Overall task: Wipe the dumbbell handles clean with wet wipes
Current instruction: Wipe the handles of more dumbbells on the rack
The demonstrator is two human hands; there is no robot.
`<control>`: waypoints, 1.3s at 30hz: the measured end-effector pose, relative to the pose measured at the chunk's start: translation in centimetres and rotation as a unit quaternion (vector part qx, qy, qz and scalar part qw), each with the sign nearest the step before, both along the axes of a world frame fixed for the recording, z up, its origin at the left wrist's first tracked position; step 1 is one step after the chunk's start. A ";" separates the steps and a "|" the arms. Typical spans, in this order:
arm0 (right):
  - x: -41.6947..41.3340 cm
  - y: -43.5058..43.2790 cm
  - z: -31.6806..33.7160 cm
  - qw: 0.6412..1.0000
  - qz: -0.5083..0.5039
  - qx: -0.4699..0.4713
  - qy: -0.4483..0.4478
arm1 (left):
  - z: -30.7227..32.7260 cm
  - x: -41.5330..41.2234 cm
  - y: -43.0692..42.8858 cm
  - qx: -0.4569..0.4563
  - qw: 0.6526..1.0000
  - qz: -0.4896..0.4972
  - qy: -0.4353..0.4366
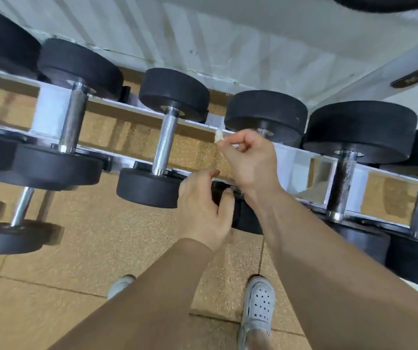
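Observation:
Several black dumbbells with chrome handles lie across a white rack [48,114]. My right hand [248,160] is raised over the handle of the middle dumbbell [266,114] and pinches a small crumpled wet wipe [218,135] between thumb and fingers; that handle is hidden behind the hand. My left hand [202,208] curls around the near black head of the same dumbbell [245,218]. To the left lies a dumbbell with a knurled shiny handle [163,142]. To the right, another dumbbell has a dark, spotted handle [341,183].
More dumbbells rest on a lower rack tier at the left [22,210]. A white panelled wall [202,34] stands behind the rack. My feet in grey perforated clogs [259,306] stand on speckled tan rubber floor tiles [101,236].

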State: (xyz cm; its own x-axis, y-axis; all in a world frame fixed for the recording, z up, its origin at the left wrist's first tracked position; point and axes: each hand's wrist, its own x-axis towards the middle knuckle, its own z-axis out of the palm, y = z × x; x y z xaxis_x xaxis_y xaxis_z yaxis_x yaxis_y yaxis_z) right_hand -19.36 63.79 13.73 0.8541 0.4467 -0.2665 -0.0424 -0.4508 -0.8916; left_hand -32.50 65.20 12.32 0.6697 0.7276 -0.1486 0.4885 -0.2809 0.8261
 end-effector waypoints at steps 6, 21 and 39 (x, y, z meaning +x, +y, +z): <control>-4.2 3.4 0.2 0.998 0.033 -0.046 0.013 | 0.8 -5.1 8.7 0.139 0.986 -0.002 0.089; -5.4 9.0 -3.9 0.992 0.077 -0.086 -0.056 | -3.5 -4.4 16.1 -0.001 0.998 -0.007 0.067; -3.1 10.2 -6.2 0.960 0.232 -0.080 -0.137 | -5.8 -4.3 16.2 0.000 1.000 0.027 0.003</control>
State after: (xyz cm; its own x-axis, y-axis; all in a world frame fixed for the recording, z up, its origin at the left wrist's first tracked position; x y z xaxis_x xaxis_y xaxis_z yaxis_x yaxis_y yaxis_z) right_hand -22.50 74.03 7.53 0.6206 0.7683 -0.1567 0.4228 -0.4962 -0.7583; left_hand -36.76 81.38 6.56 0.6279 0.7632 -0.1525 0.5075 -0.2530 0.8236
